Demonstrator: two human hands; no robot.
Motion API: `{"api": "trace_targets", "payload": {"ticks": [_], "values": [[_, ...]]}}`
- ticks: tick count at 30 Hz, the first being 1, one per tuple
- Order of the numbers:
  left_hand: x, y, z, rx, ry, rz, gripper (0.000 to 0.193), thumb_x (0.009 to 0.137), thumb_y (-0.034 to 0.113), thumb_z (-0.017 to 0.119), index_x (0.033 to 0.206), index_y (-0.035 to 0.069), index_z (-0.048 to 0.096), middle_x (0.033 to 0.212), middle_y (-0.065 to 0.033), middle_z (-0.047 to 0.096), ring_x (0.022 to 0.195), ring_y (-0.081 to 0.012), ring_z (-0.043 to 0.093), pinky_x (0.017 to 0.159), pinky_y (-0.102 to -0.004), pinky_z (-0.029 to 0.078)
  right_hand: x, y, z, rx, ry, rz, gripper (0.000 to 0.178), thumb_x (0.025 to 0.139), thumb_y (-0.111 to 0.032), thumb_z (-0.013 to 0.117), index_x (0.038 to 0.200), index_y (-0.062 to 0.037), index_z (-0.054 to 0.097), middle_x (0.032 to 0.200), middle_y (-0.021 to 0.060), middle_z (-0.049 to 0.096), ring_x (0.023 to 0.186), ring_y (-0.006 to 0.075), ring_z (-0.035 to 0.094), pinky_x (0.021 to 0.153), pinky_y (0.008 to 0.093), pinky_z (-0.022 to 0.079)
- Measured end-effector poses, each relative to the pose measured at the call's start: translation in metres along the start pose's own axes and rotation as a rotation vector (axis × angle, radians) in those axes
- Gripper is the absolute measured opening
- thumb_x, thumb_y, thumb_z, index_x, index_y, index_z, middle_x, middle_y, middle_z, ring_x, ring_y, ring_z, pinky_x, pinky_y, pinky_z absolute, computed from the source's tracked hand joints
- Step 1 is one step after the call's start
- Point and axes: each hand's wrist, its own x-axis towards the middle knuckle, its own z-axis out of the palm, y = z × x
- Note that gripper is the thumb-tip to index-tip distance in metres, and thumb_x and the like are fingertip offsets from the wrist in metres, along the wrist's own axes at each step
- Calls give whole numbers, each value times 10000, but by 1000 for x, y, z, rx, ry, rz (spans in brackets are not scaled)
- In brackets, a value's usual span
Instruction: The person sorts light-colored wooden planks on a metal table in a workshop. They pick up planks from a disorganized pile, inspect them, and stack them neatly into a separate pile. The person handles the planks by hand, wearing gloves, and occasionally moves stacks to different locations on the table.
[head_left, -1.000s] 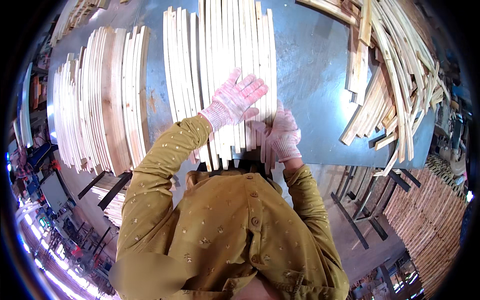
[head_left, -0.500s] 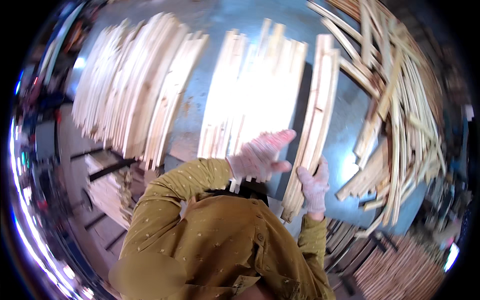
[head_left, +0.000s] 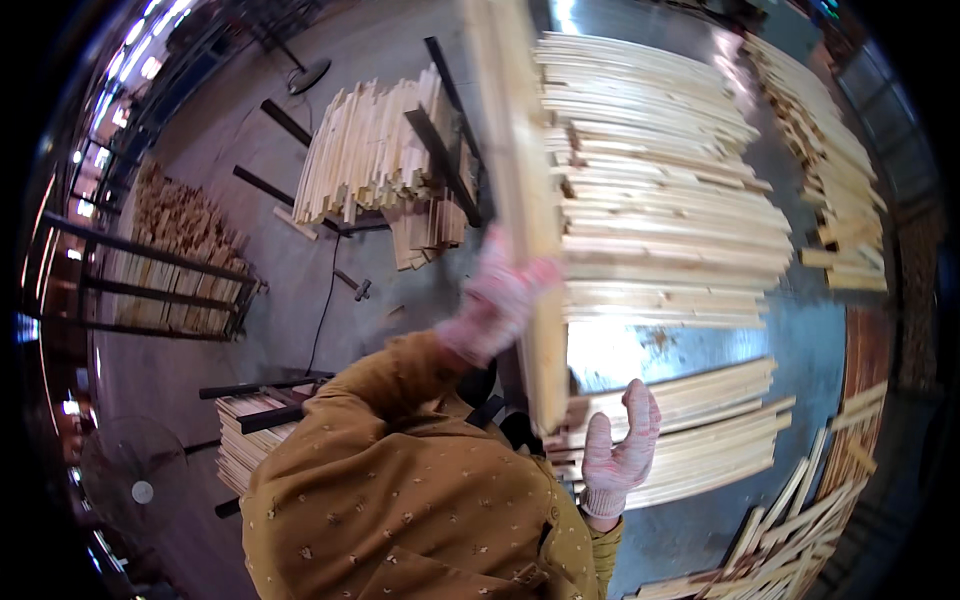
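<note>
A long, pale bundle of wooden strips point(head_left: 530, 200), blurred by motion, stands lengthwise in front of me along the table's left edge. My left hand point(head_left: 495, 305), in a white and pink knitted glove, grips it from the left side near its lower end; some of those fingers are hidden. To the right of the bundle's near end is my right hand point(head_left: 622, 440), gloved alike, with thumb and fingers apart and nothing in it. It hovers over sorted wooden strips point(head_left: 700, 415) lying on the blue-grey table point(head_left: 810, 345).
Rows of strips point(head_left: 670, 210) cover the far part of the table, and loose strips point(head_left: 790, 540) lie jumbled at the near right. On the left are a metal rack with stacked strips point(head_left: 370, 150), another wood-filled rack point(head_left: 180, 260), a hammer point(head_left: 352, 285) and a fan point(head_left: 140, 490).
I have turned to the left, so the floor racks now show. The bundle has moved from the table's right to its left edge; my left hand has taken hold and my right hand has let go.
</note>
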Motion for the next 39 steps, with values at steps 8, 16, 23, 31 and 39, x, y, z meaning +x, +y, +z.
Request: {"api": "trace_targets", "payload": {"ticks": [8, 16, 23, 31, 39], "values": [[200, 60, -391, 638, 673, 41, 631, 849, 174, 783, 1382, 20, 482, 1122, -135, 674, 986, -258, 665, 877, -390, 560, 87, -24, 173, 45, -330, 4, 345, 863, -32, 722, 1206, 1, 702, 1134, 156, 711, 990, 294, 688, 893, 375, 550], [431, -94, -607, 1108, 618, -287, 864, 909, 450, 665, 1566, 56, 266, 1556, -260, 395, 1410, -390, 442, 1126, -432, 423, 95, -11, 359, 240, -487, 592, 352, 867, -74, 745, 1218, -72, 716, 1141, 136, 712, 1027, 258, 694, 903, 350, 549], [495, -63, -554, 1424, 205, -810, 974, 935, 791, 352, 1504, 3, 412, 1500, -273, 468, 1410, -375, 454, 1154, -467, 382, 149, -36, 408, -24, -413, 477, 332, 854, -39, 719, 1185, -61, 722, 1070, 146, 713, 906, 267, 705, 811, 351, 576], [450, -49, -542, 973, 528, -8, 549, 995, 408, 528, 1347, -12, 510, 1174, -167, 632, 1042, -287, 625, 917, -415, 526, 180, -45, 349, -356, -435, 244, 349, 855, -116, 724, 1199, -72, 684, 1083, 104, 702, 937, 286, 697, 790, 394, 578], [213, 54, -183, -105, -878, -328, 315, 993, 172, 559, 1244, -18, 564, 1060, -123, 612, 935, -200, 599, 863, -362, 521, 16, 13, 118, -925, 511, 572, 393, 910, -162, 689, 1292, -77, 662, 1116, 145, 710, 977, 282, 704, 818, 364, 576]]}}
